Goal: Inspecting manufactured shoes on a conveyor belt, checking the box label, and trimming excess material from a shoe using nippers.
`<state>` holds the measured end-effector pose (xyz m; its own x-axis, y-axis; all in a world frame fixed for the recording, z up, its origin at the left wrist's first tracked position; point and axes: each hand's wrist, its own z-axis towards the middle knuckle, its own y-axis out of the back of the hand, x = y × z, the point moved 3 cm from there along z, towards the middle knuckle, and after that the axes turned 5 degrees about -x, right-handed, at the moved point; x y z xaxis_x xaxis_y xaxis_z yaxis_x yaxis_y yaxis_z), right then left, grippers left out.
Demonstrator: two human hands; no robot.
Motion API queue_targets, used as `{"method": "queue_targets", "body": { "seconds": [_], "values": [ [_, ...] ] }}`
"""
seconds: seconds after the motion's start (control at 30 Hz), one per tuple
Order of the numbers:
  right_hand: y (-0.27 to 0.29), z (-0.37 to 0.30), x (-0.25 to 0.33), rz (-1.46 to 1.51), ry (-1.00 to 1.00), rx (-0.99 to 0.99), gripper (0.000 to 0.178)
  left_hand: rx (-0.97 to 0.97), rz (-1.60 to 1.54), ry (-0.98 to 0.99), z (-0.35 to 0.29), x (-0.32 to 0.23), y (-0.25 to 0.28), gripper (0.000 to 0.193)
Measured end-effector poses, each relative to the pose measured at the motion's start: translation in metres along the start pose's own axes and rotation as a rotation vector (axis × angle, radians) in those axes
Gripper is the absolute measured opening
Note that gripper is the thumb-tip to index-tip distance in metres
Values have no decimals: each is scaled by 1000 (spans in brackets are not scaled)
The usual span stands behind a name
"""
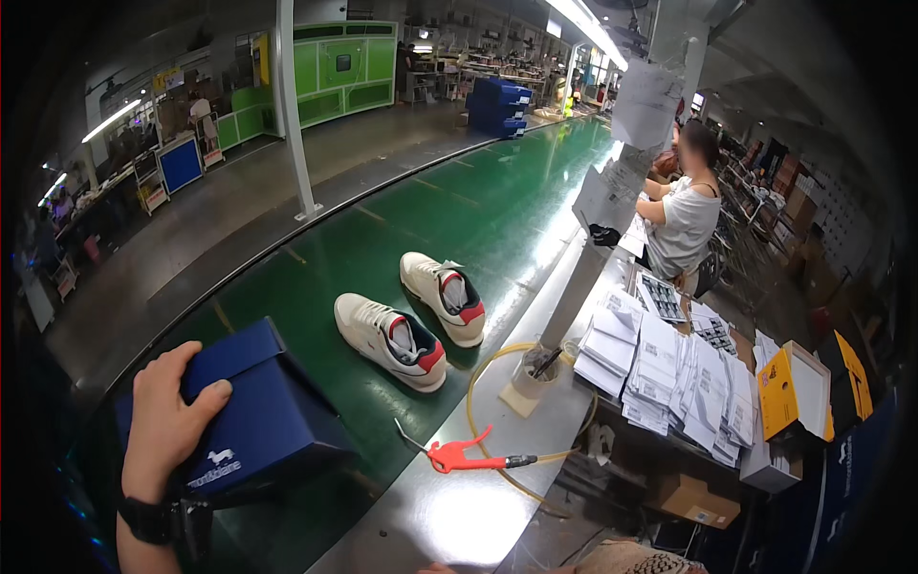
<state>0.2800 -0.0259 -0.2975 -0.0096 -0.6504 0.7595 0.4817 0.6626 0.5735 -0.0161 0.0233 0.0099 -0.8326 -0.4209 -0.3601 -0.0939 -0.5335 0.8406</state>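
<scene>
A dark blue shoebox with a small white dog print sits tilted at the left on the green conveyor belt. My left hand grips it, the thumb along its top and the fingers bent over its far left side. To the right of the box stands a pair of cream sneakers with red heels: the nearer sneaker and the farther sneaker. White paper stuffing shows inside both. Of my right hand only a skin-coloured sliver seems to show at the lower edge; its fingers are hidden.
A red air blow gun with a yellow hose lies on the metal ledge beside the belt. A post rises there. Paper stacks and an orange box are at right. A seated co-worker is beyond.
</scene>
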Motion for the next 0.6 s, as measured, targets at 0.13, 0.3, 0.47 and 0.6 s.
{"method": "queue_targets", "body": {
  "seconds": [0.13,0.3,0.47,0.6],
  "values": [
    [0,19,3,15,144,-91,23,-166,48,-32,-5,23,5,47],
    [16,17,3,-95,26,128,19,-216,129,-126,-3,8,-14,45],
    [21,51,-59,406,-277,445,24,-175,171,-86,-14,4,-7,46],
    [111,152,-57,212,-432,133,21,-157,271,5,-18,14,-3,47]
  ]
}}
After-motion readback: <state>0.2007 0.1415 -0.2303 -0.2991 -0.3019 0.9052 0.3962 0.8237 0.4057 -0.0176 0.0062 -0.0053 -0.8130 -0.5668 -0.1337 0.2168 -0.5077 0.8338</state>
